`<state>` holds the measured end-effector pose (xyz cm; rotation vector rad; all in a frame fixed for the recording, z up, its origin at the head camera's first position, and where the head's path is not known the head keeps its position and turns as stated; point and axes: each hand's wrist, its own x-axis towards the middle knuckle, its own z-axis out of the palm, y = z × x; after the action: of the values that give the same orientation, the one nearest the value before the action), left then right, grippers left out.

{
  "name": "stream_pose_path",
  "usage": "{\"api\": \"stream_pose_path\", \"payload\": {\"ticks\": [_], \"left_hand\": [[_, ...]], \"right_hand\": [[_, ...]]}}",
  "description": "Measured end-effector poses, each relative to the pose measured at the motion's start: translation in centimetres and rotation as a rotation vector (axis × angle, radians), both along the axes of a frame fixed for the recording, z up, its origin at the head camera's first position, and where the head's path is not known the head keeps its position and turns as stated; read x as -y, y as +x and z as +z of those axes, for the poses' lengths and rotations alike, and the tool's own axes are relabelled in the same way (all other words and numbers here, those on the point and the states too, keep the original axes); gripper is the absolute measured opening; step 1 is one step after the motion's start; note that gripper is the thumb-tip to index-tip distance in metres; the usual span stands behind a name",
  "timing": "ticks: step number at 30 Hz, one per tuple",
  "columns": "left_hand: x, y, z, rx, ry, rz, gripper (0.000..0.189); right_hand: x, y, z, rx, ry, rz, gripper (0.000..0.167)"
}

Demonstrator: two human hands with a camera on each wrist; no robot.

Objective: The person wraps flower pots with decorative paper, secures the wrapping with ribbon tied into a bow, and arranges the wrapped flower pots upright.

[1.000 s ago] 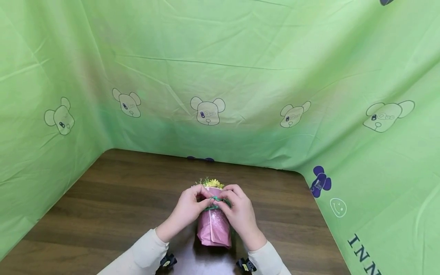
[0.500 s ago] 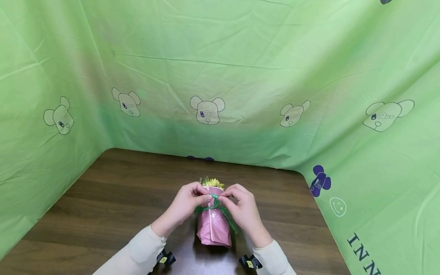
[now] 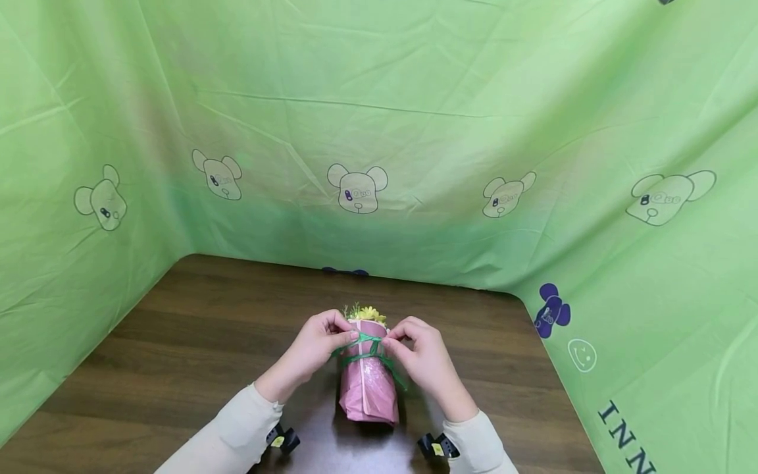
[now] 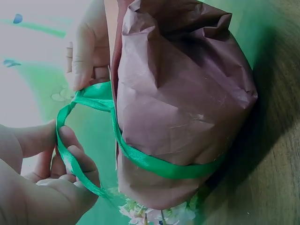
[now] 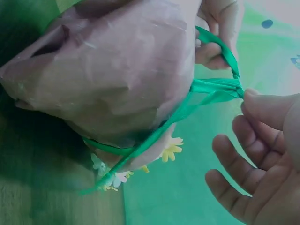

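A bouquet (image 3: 368,392) wrapped in pink paper lies on the table, its yellow flowers (image 3: 370,314) pointing away from me. Green ribbon (image 3: 364,357) circles the wrap below the blooms. My left hand (image 3: 314,349) pinches one part of the ribbon between thumb and forefinger, at the bouquet's left. On the other side, my right hand (image 3: 423,355) pinches a looped part of it by thumb and fingertip. In the left wrist view the ribbon (image 4: 164,168) runs round the paper and stretches out to both hands. A loose tail (image 5: 112,174) hangs past the flowers in the right wrist view.
The brown wooden table (image 3: 207,368) surrounds the bouquet. Green cloth (image 3: 355,118) printed with bear heads walls off the back and both sides. Black wrist mounts (image 3: 283,440) sit under both sleeves.
Both hands were close together over the ribbon and have drawn apart sideways. The ribbon between them is now stretched and visible. The bouquet has stayed in place.
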<state>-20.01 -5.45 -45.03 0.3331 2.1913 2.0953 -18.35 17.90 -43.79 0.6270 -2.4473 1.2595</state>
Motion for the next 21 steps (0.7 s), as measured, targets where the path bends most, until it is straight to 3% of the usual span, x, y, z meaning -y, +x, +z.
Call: {"api": "stream_pose_path", "payload": {"ticks": [7,21], "left_hand": [[0.3,-0.1,0.1,-0.008,-0.046,0.01,0.013],[1.5,-0.6,-0.2,0.009,-0.118,-0.049,0.013]], "right_hand": [[-0.5,0.0,0.5,0.139,0.024,0.006,0.02],[-1.7,-0.3,0.3,0.202,0.12,0.022,0.015]]}}
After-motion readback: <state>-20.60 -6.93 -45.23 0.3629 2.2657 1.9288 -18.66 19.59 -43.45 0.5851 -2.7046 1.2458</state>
